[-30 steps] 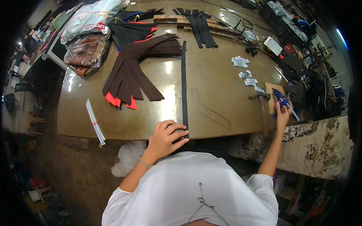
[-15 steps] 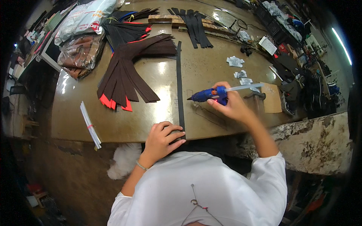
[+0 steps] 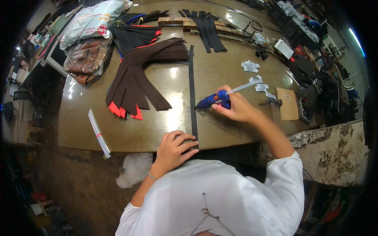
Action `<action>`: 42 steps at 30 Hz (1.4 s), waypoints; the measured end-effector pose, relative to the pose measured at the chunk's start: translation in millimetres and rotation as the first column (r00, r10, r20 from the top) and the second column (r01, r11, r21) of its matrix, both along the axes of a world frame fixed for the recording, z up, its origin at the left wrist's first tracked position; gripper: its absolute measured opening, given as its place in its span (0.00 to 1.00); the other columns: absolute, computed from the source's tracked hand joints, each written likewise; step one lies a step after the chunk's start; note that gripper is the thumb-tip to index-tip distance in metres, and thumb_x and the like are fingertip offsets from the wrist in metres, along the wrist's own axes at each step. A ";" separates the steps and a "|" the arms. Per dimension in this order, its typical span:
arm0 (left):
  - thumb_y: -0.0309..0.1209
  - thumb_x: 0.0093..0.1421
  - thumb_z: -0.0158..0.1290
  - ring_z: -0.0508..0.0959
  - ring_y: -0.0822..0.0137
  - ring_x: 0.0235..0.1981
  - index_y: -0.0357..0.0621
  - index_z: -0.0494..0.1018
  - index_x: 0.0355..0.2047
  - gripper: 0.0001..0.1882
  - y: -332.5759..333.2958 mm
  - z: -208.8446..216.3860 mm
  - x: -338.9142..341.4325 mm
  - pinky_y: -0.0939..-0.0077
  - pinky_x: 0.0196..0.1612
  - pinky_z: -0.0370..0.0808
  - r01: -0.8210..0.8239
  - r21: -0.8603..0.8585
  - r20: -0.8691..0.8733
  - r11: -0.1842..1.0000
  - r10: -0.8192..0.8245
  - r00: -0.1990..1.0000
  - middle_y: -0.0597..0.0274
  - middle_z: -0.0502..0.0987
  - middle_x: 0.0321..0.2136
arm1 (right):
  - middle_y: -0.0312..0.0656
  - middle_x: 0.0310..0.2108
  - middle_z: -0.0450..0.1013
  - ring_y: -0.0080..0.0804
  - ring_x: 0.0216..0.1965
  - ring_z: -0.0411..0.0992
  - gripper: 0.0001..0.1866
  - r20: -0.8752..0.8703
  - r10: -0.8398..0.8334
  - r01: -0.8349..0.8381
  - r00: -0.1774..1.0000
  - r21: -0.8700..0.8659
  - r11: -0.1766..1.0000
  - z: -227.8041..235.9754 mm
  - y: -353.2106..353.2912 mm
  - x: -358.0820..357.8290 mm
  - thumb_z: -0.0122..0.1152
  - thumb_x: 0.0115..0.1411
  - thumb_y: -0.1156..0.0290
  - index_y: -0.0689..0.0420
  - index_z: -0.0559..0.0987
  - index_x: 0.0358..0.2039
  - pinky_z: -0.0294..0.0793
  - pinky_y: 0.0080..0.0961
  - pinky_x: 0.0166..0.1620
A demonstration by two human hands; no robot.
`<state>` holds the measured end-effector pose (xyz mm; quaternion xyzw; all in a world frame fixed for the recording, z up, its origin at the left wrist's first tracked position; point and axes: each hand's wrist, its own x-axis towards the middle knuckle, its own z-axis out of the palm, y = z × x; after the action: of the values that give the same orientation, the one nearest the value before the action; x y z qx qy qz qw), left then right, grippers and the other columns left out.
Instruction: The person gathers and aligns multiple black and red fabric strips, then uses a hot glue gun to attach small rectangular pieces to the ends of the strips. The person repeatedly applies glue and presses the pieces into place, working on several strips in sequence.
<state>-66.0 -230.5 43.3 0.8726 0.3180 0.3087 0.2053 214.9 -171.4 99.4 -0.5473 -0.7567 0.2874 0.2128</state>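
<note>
Head view: right fingers (image 3: 221, 111) wrap blue glue gun (image 3: 208, 102); left fingers (image 3: 188, 145), slightly spread, partly hide black strip (image 3: 191, 78); grip there unclear.

A glue gun (image 3: 208, 102) and fanned brown strips (image 3: 132, 80) mark a workshop

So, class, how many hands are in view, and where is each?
2. The left hand is at the near edge of the table, by the near end of the black strip; the right hand holds a blue glue gun over the table. No others show.
</note>
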 end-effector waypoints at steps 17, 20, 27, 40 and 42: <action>0.32 0.48 0.65 0.75 0.58 0.41 0.44 0.80 0.34 0.12 -4.0 21.4 -48.2 0.63 0.47 0.71 -0.387 0.095 0.283 0.917 0.348 0.894 0.59 0.76 0.39 | 0.54 0.46 0.74 0.57 0.44 0.73 0.19 -0.090 -0.810 0.657 0.580 0.639 0.399 17.4 -46.1 100.4 0.50 0.64 0.68 0.58 0.68 0.54 0.71 0.43 0.48; 0.35 0.55 0.59 0.73 0.52 0.45 0.40 0.71 0.52 0.25 15.7 24.5 -120.1 0.58 0.50 0.69 -0.887 0.079 0.279 0.456 0.844 0.459 0.53 0.75 0.40 | 0.58 0.44 0.74 0.62 0.45 0.72 0.26 -0.152 -0.986 0.902 0.071 0.433 -0.002 -16.1 -81.9 193.4 0.47 0.67 0.52 0.63 0.68 0.51 0.69 0.47 0.49; 0.37 0.61 0.51 0.73 0.46 0.44 0.40 0.59 0.62 0.30 44.4 -5.9 -186.4 0.53 0.49 0.68 -0.971 -0.057 -0.212 0.234 0.947 0.241 0.44 0.72 0.40 | 0.67 0.46 0.71 0.63 0.45 0.71 0.37 0.233 -0.972 0.881 0.043 0.450 0.147 -66.7 -125.8 240.1 0.48 0.62 0.41 0.69 0.70 0.50 0.70 0.51 0.47; 0.33 0.61 0.54 0.73 0.50 0.41 0.42 0.75 0.48 0.16 216.0 35.6 -195.9 0.60 0.46 0.70 -0.689 0.214 -0.195 0.692 0.721 0.665 0.49 0.73 0.38 | 0.47 0.36 0.78 0.46 0.39 0.76 0.38 0.331 -0.941 0.950 -0.068 0.310 0.040 9.9 -167.8 131.9 0.44 0.61 0.35 0.56 0.74 0.55 0.73 0.44 0.41; 0.33 0.61 0.54 0.74 0.53 0.39 0.39 0.77 0.45 0.14 227.7 43.9 -171.1 0.63 0.43 0.70 -0.689 0.444 0.008 0.572 0.767 0.642 0.49 0.74 0.37 | 0.47 0.34 0.78 0.45 0.36 0.76 0.36 0.320 -0.947 0.949 -0.033 0.308 0.071 14.1 -160.9 123.8 0.46 0.62 0.37 0.57 0.74 0.54 0.73 0.43 0.40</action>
<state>-237.1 -2.9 87.2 0.7096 0.5954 0.3421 -0.1577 338.7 -332.4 113.6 -0.9623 -0.2008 -0.0684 0.1701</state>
